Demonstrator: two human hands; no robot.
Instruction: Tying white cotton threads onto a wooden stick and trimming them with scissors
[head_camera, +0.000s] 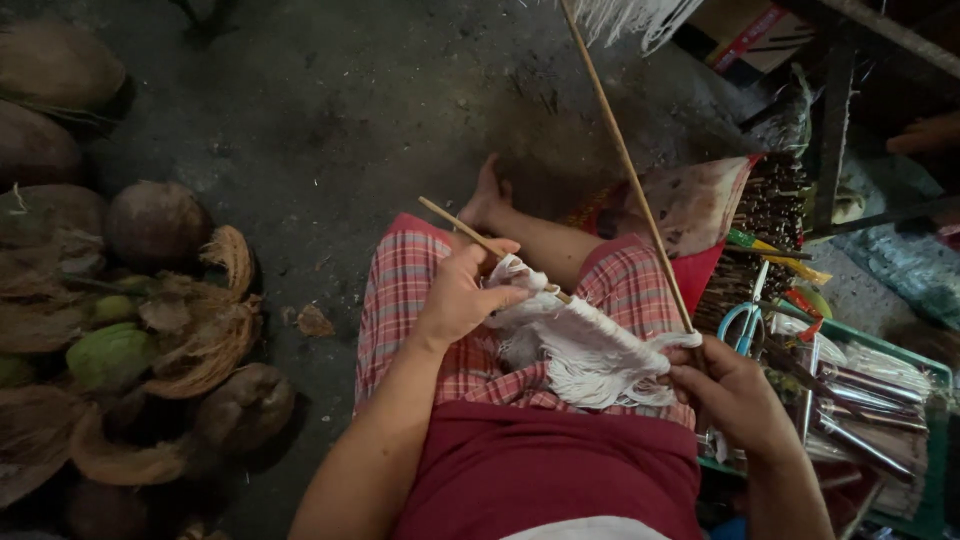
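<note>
Over the checked lap, the left hand (462, 296) pinches white fringe (580, 345) on a short stick (470, 232), the right hand (730, 392) grips the long stick (640, 190) beside it (even tension probably helps).

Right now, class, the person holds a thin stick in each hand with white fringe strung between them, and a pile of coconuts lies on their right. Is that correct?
Not quite. The head view shows the coconuts on the person's left. The rest holds: left hand and right hand each hold a stick, white fringe between.
</note>
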